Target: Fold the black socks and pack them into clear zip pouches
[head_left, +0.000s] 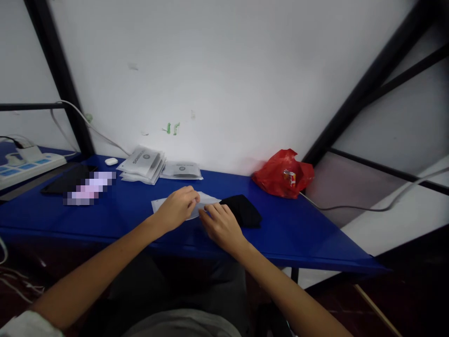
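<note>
1. Touching the white bag (159, 204) on the desk (129, 210), the left hand (178, 207) and right hand (223, 225) meet near its middle.
2. Both hands' fingers are curled and narrow; I cannot tell whether either pinches the bag.
3. The black cloth (243, 210) lies folded outside the bag, just beside the right hand; whether anything is inside the bag is hidden.
4. Behind, printed bags (140, 163) sit stacked, apart from the hands.
</note>
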`<state>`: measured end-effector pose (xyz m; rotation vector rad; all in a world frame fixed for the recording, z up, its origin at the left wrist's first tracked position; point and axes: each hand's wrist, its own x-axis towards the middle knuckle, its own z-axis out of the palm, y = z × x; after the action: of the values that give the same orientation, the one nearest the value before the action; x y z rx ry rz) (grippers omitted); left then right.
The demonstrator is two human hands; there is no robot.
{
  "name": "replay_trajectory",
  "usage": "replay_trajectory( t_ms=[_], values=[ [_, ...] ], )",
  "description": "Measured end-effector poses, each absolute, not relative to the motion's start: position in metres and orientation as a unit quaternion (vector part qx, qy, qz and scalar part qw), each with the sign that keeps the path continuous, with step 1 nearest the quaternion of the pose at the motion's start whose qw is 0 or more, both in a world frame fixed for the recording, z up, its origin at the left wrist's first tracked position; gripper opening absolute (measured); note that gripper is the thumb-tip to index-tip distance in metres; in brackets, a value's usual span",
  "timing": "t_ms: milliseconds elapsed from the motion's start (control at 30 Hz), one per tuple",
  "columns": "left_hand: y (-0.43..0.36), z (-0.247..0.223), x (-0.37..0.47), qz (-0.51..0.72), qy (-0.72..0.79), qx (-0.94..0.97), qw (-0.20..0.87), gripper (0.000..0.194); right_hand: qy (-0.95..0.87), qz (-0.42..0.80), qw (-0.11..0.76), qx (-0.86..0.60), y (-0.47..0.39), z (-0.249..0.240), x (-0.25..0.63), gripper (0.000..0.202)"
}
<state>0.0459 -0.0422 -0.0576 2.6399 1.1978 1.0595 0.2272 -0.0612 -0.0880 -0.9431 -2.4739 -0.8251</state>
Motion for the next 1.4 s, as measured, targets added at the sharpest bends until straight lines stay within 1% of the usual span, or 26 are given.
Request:
replay_trajectory(
  t_ms=[100, 167, 267, 333, 400, 467, 533, 600, 667, 733, 800, 933, 1000, 1067, 1200, 1333, 1400],
  values=[
    [-0.044, -0.057, 0.047, 0.340, 0.386, 0.857, 0.022, 0.020, -0.879, -0.315, 0.165, -0.318, -0.060, -0.091, 0.226, 0.019],
    [-0.048, -0.058, 0.044, 0.319, 0.398, 0.860, -0.006, 0.019, -0.876, -0.321, 0.159, -0.324, -0.058, -0.091, 0.226, 0.016],
    [-0.055, -0.060, 0.033, 0.239, 0.447, 0.859, -0.066, 0.015, -0.865, -0.309, 0.151, -0.366, -0.054, -0.091, 0.226, 0.013],
    [-0.059, -0.062, 0.024, 0.177, 0.485, 0.852, -0.083, 0.015, -0.869, -0.267, 0.155, -0.388, -0.054, -0.089, 0.226, 0.013],
    [-0.063, -0.065, 0.015, 0.137, 0.517, 0.841, -0.085, 0.018, -0.882, -0.197, 0.181, -0.388, -0.055, -0.087, 0.230, 0.013],
    [-0.064, -0.068, 0.007, 0.122, 0.536, 0.830, -0.093, 0.023, -0.881, -0.138, 0.236, -0.386, -0.056, -0.084, 0.238, 0.016],
    [-0.064, -0.072, 0.001, 0.114, 0.544, 0.824, -0.109, 0.025, -0.857, -0.115, 0.293, -0.409, -0.056, -0.079, 0.253, 0.020],
    [-0.063, -0.075, -0.002, 0.111, 0.546, 0.822, -0.120, 0.024, -0.826, -0.114, 0.309, -0.458, -0.052, -0.075, 0.272, 0.021],
    [-0.062, -0.078, -0.004, 0.110, 0.552, 0.817, -0.121, 0.023, -0.809, -0.098, 0.266, -0.514, -0.047, -0.071, 0.292, 0.024],
    [-0.060, -0.081, -0.006, 0.107, 0.560, 0.813, -0.119, 0.023, -0.807, -0.056, 0.193, -0.556, -0.042, -0.070, 0.310, 0.029],
    [-0.060, -0.084, -0.006, 0.102, 0.565, 0.810, -0.117, 0.023, -0.803, -0.005, 0.142, -0.579, -0.039, -0.072, 0.322, 0.038],
    [-0.060, -0.089, -0.005, 0.103, 0.569, 0.807, -0.119, 0.026, -0.800, 0.035, 0.109, -0.588, -0.043, -0.079, 0.331, 0.066],
    [-0.061, -0.092, -0.005, 0.107, 0.569, 0.807, -0.120, 0.028, -0.805, 0.038, 0.091, -0.584, -0.046, -0.080, 0.331, 0.074],
    [-0.061, -0.093, -0.004, 0.112, 0.567, 0.807, -0.121, 0.028, -0.810, 0.035, 0.082, -0.579, -0.048, -0.080, 0.330, 0.071],
    [-0.061, -0.093, -0.004, 0.120, 0.564, 0.808, -0.118, 0.027, -0.805, -0.005, 0.088, -0.587, -0.051, -0.079, 0.321, 0.056],
    [-0.060, -0.090, -0.001, 0.121, 0.563, 0.809, -0.120, 0.027, -0.786, -0.073, 0.074, -0.610, -0.053, -0.083, 0.308, 0.056],
    [-0.060, -0.089, 0.001, 0.118, 0.562, 0.810, -0.120, 0.027, -0.780, -0.102, 0.077, -0.613, -0.051, -0.087, 0.304, 0.050]
  ],
)
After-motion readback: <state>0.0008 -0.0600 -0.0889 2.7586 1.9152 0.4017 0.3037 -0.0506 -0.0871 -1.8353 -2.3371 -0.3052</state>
